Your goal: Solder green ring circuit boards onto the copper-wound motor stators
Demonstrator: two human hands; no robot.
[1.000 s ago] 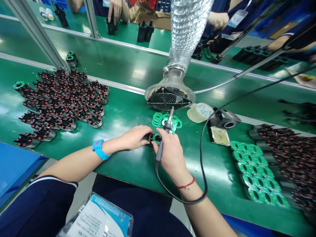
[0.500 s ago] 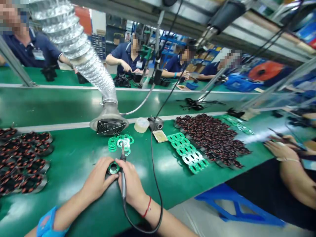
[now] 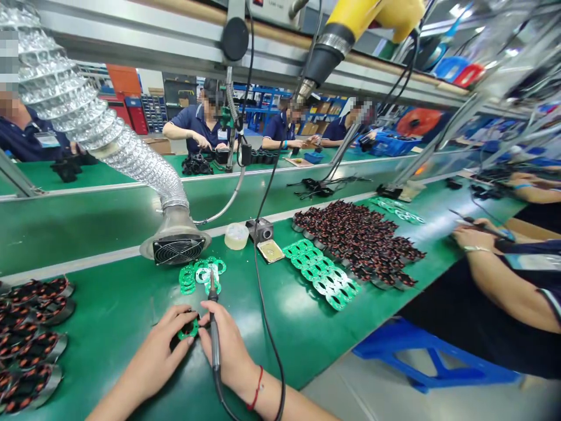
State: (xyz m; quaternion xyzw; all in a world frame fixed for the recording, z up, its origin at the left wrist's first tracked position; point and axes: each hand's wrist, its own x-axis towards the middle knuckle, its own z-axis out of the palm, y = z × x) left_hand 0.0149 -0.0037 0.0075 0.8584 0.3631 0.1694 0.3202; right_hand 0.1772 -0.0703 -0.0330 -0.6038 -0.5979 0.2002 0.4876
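My left hand (image 3: 163, 345) is closed around a small part topped by a green ring board (image 3: 188, 329), low over the green bench. In my right hand (image 3: 225, 345) is a soldering iron (image 3: 214, 339), its tip pointing away from me over a loose pile of green ring boards (image 3: 187, 279). The fingertips of my right hand are close to the ring board's right side; whether they touch it is hard to tell. A black cable runs from the iron's lower end.
A fume hood with fan (image 3: 177, 248) hangs beyond the pile. Wound cores (image 3: 33, 345) stand left; more cores (image 3: 355, 240) and green board panels (image 3: 322, 273) lie right. Near them are a tape roll (image 3: 236, 236) and a sponge tray (image 3: 270, 251). A co-worker's hand (image 3: 475, 237) is at right.
The head view has shifted, so the bench and hoses appear elsewhere. Both hands appear lower and slightly left in view. The green ring in my left hand shows more fully.
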